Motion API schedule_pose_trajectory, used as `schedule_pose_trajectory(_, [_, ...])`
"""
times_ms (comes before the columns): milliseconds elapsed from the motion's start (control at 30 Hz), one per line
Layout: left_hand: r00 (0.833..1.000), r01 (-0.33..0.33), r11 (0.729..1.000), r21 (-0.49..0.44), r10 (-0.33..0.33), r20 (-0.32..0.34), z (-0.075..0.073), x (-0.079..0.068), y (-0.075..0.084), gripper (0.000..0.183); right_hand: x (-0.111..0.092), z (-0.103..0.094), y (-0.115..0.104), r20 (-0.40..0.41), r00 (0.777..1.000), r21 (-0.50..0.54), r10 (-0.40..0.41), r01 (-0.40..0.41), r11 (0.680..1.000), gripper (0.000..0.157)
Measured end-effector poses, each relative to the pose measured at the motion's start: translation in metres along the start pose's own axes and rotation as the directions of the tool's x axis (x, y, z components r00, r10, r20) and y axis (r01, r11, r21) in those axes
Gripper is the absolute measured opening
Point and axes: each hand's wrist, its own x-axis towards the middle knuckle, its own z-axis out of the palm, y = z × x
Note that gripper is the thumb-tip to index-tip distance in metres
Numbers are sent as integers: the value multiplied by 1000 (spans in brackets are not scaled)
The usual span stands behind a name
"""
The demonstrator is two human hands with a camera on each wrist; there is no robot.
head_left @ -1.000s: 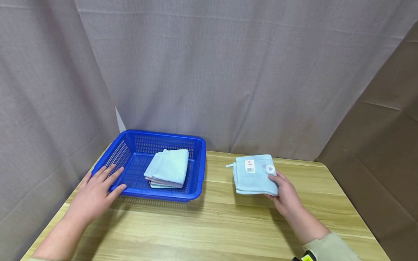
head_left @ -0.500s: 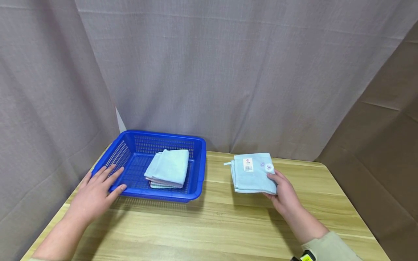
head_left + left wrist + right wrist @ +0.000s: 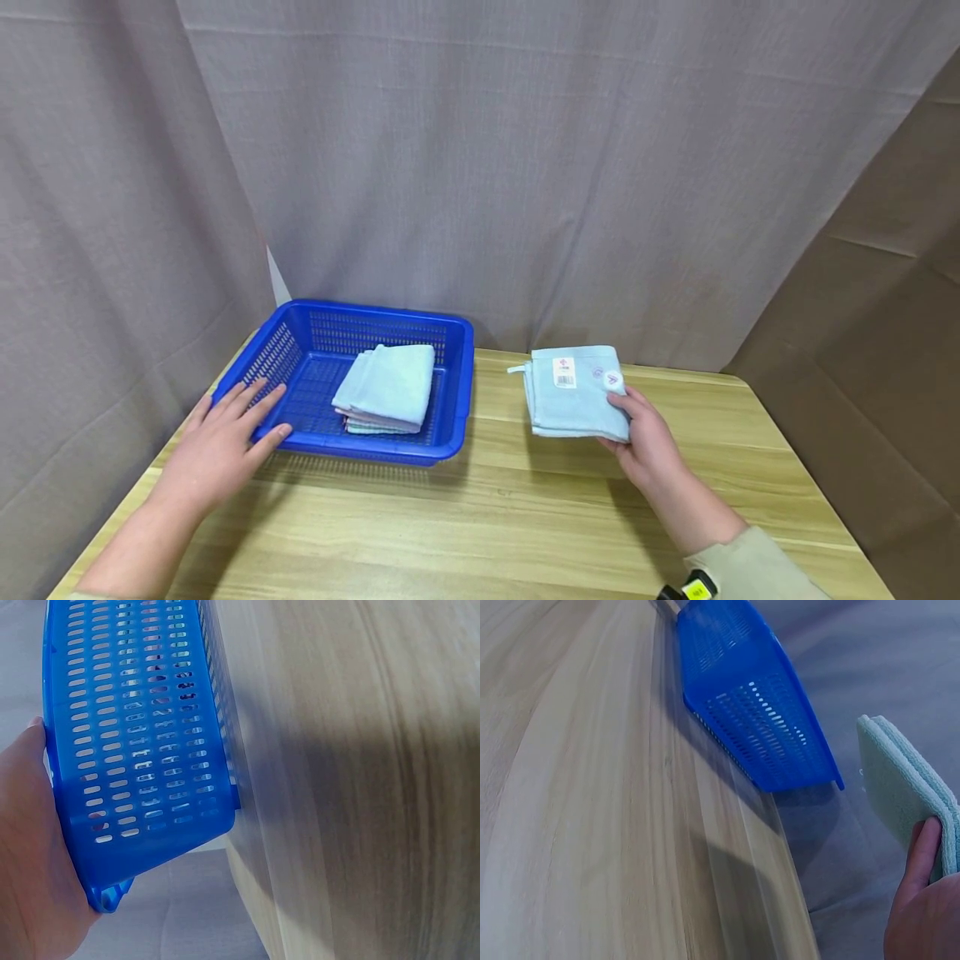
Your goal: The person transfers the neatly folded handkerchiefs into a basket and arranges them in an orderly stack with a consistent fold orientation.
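My right hand grips the right edge of a folded light blue towel, thumb on top and fingers underneath. The towel is held above the table; its upper face bears a white label and round marks, and a small loop sticks out at its left. In the right wrist view, fingers press against the underside of the folded towel. My left hand rests with spread fingers on the near left corner of a blue plastic basket. Inside the basket lies a stack of folded towels, a pale blue one on top.
The basket stands at the back left of a wooden table. Behind the table hangs a grey curtain, and a brown cloth borders the right side. The held towel is to the right of the basket, apart from it.
My right hand has shifted slightly left and toward the back, carrying the folded towel with it. The left hand and the basket keep their places.
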Motion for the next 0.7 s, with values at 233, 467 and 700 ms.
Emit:
schedule_pose_trajectory(233, [1000,-2,1000,-2,2,-8,0,0,0,61,3,7,2,17,1000,38,-4,3,999,59])
schedule_pose_trajectory(467, [1000,-1,1000,0,1,-4,1,0,1,61,3,18,4,22,1000,44,-13,12,999,57])
schedule_pose_trajectory(700, [1000,-7,1000,1,7,-11,1,0,0,61,5,28,7,23,999,72,-24,22,997,59])
